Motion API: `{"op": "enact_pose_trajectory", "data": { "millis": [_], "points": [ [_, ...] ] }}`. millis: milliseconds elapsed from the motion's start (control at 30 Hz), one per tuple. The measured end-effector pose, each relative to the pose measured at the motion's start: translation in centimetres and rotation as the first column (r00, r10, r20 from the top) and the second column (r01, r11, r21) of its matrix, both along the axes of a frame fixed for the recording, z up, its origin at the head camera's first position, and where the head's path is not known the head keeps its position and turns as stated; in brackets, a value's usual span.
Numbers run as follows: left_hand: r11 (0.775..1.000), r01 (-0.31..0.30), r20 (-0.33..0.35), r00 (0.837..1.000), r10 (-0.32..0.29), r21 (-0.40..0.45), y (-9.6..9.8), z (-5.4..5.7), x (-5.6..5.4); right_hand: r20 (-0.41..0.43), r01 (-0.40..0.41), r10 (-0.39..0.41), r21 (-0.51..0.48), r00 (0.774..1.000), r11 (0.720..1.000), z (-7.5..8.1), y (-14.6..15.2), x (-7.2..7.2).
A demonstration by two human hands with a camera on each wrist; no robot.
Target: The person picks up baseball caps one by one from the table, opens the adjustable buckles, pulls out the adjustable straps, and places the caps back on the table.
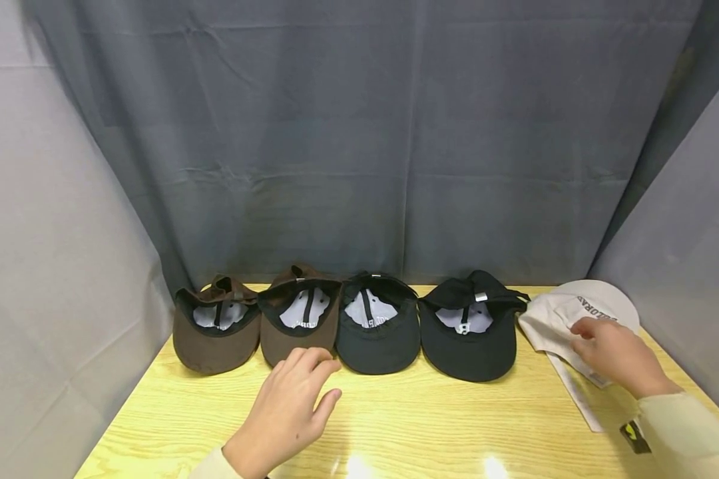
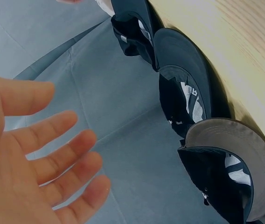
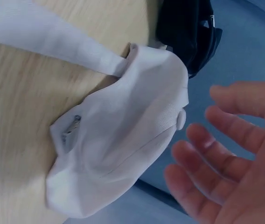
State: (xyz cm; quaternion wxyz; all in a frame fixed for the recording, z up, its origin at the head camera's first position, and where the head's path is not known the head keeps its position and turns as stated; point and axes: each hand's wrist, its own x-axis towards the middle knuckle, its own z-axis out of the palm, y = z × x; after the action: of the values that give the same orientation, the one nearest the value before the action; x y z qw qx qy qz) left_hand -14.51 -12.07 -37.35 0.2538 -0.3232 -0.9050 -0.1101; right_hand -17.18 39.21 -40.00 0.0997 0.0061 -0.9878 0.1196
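Note:
A cream cap (image 1: pixel 545 322) with dark lettering lies at the right end of a row of caps, its long pale strap (image 1: pixel 575 392) trailing toward the front. Over this cap hovers my right hand (image 1: pixel 620 352), its fingers loosely bent. In the right wrist view those fingers (image 3: pixel 212 149) are spread beside the cap's crown with nothing in them. My left hand (image 1: pixel 296 402) is held in front of the second brown cap (image 1: pixel 278 332) from the left, overlapping its brim in the head view. The left wrist view shows its fingers (image 2: pixel 67 158) spread and holding nothing.
Two black caps, one in the middle (image 1: pixel 377 349) and one beside the cream cap (image 1: pixel 470 359), and another brown cap (image 1: pixel 216 349) at far left lie insides up on the wooden table (image 1: pixel 431 419). Grey curtain (image 1: pixel 335 133) stands behind. A small black-and-yellow tag (image 1: pixel 635 437) shows near my right sleeve.

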Motion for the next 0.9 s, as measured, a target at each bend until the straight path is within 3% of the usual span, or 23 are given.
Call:
{"op": "enact_pose_trajectory", "data": {
  "millis": [267, 433, 633, 900],
  "points": [
    [1.0, -0.002, 0.012, 1.0, 0.002, -0.005, -0.1, -0.1, 0.0, -0.079, -0.081, 0.08, -0.006, 0.994, 0.997, 0.5, -2.3, -2.9],
    [1.0, -0.006, 0.008, 1.0, 0.006, -0.004, -0.1, -0.2, -0.1, -0.089, -0.102, 0.101, -0.007, 0.991, 0.995, -0.1, -3.3, -5.3],
    [1.0, -0.003, -0.001, 1.0, 0.003, 0.002, -0.2, -0.6, -0.2, -0.097, -0.059, 0.059, 0.011, 0.994, 0.998, -1.1, -4.0, -7.6],
    [1.0, 0.015, 0.003, 1.0, -0.015, 0.019, -0.2, -0.9, -0.2, -0.141, 0.03, -0.03, -0.002, 0.99, 1.0, -2.5, -4.1, -9.6]
  ]
}}
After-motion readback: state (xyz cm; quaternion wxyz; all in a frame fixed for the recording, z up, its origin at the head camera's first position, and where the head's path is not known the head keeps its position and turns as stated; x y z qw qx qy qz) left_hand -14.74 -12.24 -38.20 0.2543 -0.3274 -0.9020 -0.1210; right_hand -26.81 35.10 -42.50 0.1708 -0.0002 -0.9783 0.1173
